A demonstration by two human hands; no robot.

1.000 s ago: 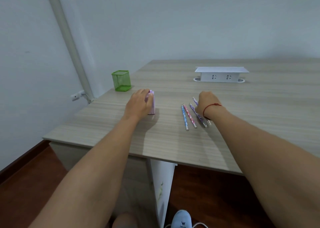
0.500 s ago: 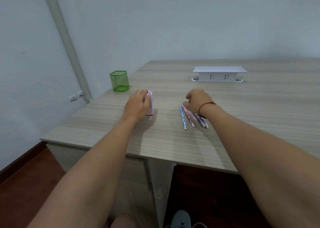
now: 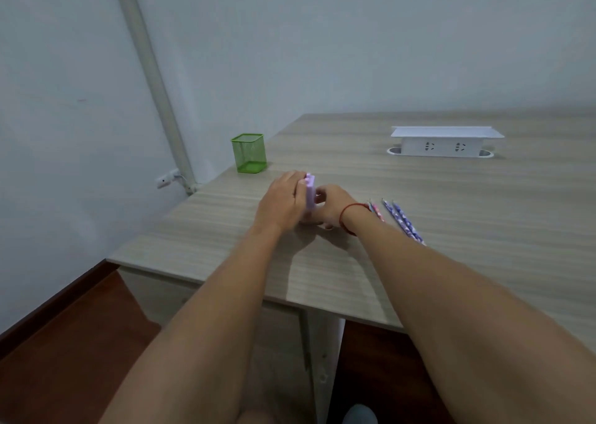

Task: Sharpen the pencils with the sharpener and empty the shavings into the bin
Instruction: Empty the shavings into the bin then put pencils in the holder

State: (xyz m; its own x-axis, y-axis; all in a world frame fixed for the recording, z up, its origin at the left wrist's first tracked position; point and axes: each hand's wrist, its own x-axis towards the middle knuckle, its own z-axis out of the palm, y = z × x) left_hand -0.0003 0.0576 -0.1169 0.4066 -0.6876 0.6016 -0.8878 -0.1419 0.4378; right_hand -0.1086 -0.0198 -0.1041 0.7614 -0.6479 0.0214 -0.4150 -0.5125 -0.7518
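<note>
A small purple sharpener [image 3: 310, 191] stands on the wooden desk [image 3: 451, 217], near its left edge. My left hand [image 3: 280, 201] grips it from the left side. My right hand [image 3: 332, 206], with a red cord at the wrist, is curled against the sharpener's right side, thumb touching it. My fingers cover most of the sharpener. Several patterned pencils [image 3: 403, 222] lie side by side on the desk just right of my right wrist, which partly hides the pink and blue ones. No bin is in view.
A green mesh pencil cup [image 3: 249, 153] stands at the desk's left edge behind the sharpener. A white socket box [image 3: 445, 141] sits further back on the right. A pipe [image 3: 151, 78] runs down the wall corner on the left.
My right hand left the pencils and moved left to the sharpener. My left hand stayed on the sharpener. The camera turned left, so the pencils now appear further right.
</note>
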